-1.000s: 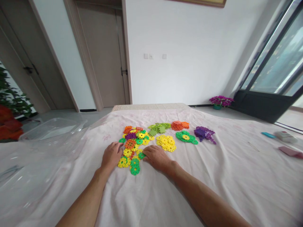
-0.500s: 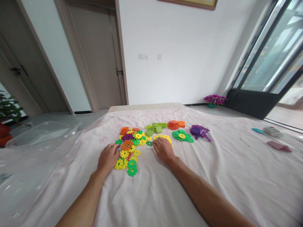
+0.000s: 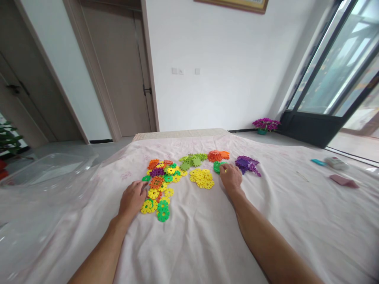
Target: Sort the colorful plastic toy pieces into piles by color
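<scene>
My left hand [image 3: 133, 199] rests on the cloth, fingers loosely apart and holding nothing, at the left edge of a mixed pile of flat plastic building pieces. That pile has yellow snowflake discs [image 3: 153, 193], green discs [image 3: 163, 214], an orange square piece [image 3: 156, 182] and a purple piece [image 3: 157, 172]. Over on the right, my right hand [image 3: 231, 176] is closed, its fingertips pinched on a green snowflake disc at the green pile [image 3: 217, 166]. The fingers hide most of that disc and part of the pile. A yellow pile [image 3: 202, 178] lies left of this hand.
Light green pieces [image 3: 194, 161], orange-red pieces [image 3: 214, 156] and purple pieces [image 3: 246, 163] lie in separate heaps behind. A clear plastic container [image 3: 50, 173] stands at left. Farther right on the pinkish cloth [image 3: 195, 236] are a pink item [image 3: 344, 181] and a blue item [image 3: 321, 162].
My right hand has moved right from the yellow pile to the green pile, taking along the green disc near its fingertips. The yellow pile is uncovered. My left hand has stayed beside the mixed pile.
</scene>
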A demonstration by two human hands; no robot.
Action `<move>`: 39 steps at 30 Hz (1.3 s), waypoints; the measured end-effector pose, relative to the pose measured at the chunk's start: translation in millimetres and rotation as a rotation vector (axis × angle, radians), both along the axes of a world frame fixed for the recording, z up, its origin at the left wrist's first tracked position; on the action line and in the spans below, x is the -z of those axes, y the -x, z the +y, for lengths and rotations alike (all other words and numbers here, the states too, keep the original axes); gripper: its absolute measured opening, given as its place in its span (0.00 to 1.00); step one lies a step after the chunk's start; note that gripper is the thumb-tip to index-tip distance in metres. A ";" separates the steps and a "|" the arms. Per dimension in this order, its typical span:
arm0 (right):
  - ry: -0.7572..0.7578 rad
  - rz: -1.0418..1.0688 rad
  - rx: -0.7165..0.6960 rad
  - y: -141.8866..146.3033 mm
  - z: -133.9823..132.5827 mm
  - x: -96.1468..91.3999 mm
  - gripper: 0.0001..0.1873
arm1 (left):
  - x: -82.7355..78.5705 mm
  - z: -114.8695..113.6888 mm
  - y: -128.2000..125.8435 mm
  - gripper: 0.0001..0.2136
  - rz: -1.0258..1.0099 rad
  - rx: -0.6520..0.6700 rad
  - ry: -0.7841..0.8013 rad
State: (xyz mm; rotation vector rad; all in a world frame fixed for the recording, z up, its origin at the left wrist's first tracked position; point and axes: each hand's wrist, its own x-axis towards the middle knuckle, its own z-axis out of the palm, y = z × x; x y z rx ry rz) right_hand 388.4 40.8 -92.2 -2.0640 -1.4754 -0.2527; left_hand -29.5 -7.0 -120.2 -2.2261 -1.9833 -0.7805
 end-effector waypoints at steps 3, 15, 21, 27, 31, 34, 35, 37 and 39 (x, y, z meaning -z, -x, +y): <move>0.047 0.019 0.087 -10.4 1.1 1.4 0.17 | -0.2 -0.3 -0.1 0.14 0.002 -0.003 0.003; 0.119 -0.054 0.084 -18.9 -0.2 6.9 0.18 | -1.8 -1.4 -0.7 0.14 -0.016 0.003 0.031; 0.089 -0.030 0.041 -26.9 0.3 7.8 0.17 | -5.8 -3.3 -2.7 0.14 -0.016 -0.010 0.040; 0.098 0.016 0.033 -28.7 0.3 7.5 0.17 | -4.2 -2.9 -1.9 0.15 -0.003 -0.008 0.031; 0.060 0.031 0.042 -28.9 -1.4 5.4 0.18 | -2.8 -2.4 -1.3 0.15 -0.002 -0.003 0.024; -0.041 0.028 0.069 -26.6 -1.2 2.4 0.19 | -2.6 -2.0 -1.3 0.14 -0.003 -0.004 0.022; -0.073 0.031 0.065 -24.6 -0.5 1.3 0.19 | -2.7 -1.9 -1.4 0.14 -0.003 -0.005 0.022; -0.112 0.059 0.017 -17.8 1.7 -0.3 0.19 | -2.7 -1.7 -1.3 0.14 -0.003 -0.008 0.021; -0.125 0.132 -0.076 -7.5 4.0 -1.1 0.19 | -2.4 -1.4 -1.0 0.14 -0.002 -0.009 0.019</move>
